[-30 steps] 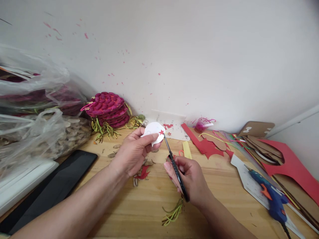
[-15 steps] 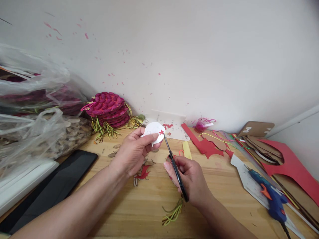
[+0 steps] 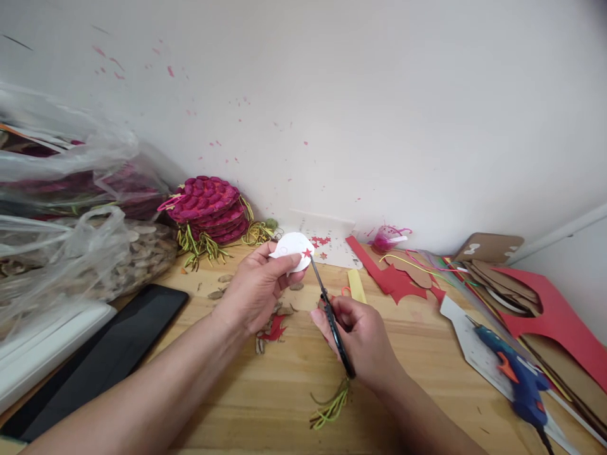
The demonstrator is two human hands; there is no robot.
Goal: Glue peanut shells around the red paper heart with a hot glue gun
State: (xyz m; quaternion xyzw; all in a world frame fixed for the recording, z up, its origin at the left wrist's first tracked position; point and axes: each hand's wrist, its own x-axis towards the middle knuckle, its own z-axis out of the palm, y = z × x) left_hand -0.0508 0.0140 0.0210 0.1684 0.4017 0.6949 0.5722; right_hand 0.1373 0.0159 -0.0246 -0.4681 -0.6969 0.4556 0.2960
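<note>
Head view: cutting above tabletop (image 3: pixel 294 379).
Left hand (image 3: pixel 253 291): fingers pinch white paper piece (image 3: pixel 291 245), red star (image 3: pixel 307 253) at its edge.
Right hand (image 3: pixel 363 338): fingers grip scissors (image 3: pixel 327 303), tips at star.
Handling: paper likely light, floppy, tearable; hold near the cut.

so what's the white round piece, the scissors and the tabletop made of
White round piece: looks like thin matte paper or card, with a small red star at its edge. Scissors: slim dark blades, probably metal; black handles, likely plastic. Tabletop: pale wood with visible grain and a smooth, faint sheen.
</note>
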